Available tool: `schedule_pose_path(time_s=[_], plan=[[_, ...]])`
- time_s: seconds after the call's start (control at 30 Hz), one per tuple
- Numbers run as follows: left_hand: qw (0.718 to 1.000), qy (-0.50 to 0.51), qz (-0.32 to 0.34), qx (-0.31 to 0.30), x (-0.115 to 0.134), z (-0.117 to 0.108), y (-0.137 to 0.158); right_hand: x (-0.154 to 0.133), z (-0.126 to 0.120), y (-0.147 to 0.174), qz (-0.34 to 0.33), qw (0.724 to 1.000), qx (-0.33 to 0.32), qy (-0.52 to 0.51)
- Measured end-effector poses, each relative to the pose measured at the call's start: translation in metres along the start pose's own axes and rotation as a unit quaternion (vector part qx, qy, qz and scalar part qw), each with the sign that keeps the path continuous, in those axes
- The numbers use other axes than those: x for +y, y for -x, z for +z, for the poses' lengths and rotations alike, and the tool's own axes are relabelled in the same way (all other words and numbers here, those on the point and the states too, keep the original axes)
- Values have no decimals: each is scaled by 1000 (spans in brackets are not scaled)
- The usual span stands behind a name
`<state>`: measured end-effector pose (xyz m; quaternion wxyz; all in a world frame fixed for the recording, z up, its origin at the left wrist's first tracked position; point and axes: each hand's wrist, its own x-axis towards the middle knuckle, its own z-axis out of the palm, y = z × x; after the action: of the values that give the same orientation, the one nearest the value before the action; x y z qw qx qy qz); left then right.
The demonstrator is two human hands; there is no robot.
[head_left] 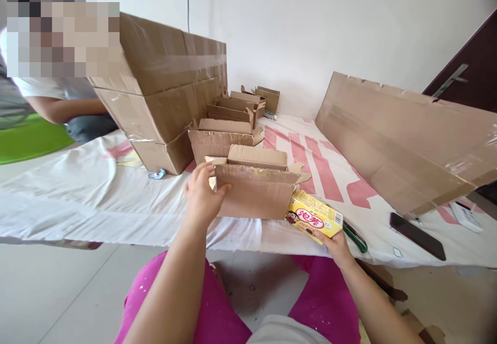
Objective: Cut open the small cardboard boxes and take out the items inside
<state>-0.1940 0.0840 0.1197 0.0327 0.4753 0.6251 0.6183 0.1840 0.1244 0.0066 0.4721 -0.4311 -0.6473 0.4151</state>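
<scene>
An open brown cardboard box (256, 194) stands near the table's front edge, its flaps up. My left hand (204, 194) grips its left end, thumb on the front wall and fingers round the side. My right hand (337, 246) holds a yellow snack box (312, 218) with red lettering by its right end. That snack box lies tilted beside the cardboard box's lower right corner. What is inside the cardboard box is hidden by its front wall. Just right of the snack box lies a long green object (356, 238), partly covered.
Several open cardboard boxes (223, 139) line up behind. Taped cartons (171, 90) are stacked at left, with a person (50, 95) beyond them. A large carton (404, 142) stands at right. A phone (417, 235) lies on the white tablecloth (97, 199).
</scene>
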Motion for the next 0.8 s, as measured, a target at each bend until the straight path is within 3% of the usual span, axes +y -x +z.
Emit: schedule_pose_path(time_s=[0.07, 0.17, 0.23, 0.3, 0.47, 0.63, 0.8], plan=[[992, -68, 56, 91, 19, 3, 12, 4, 0, -1, -4, 1000, -4, -5], [957, -60, 231, 166, 44, 14, 38, 6, 1, -1, 11, 1000, 1, -14], [932, -21, 342, 118, 54, 23, 55, 6, 1, -1, 23, 1000, 11, -8], [922, -8, 381, 66, 60, 29, 65, 5, 2, -1, 29, 1000, 11, 4], [944, -9, 324, 65, 68, 18, 59, 2, 3, 0, 24, 1000, 9, 19], [959, -136, 240, -63, 62, 14, 44, -1, 2, 0, 12, 999, 21, 43], [959, -169, 217, -74, 54, 22, 41, -5, 4, -2, 14, 999, 27, 44]])
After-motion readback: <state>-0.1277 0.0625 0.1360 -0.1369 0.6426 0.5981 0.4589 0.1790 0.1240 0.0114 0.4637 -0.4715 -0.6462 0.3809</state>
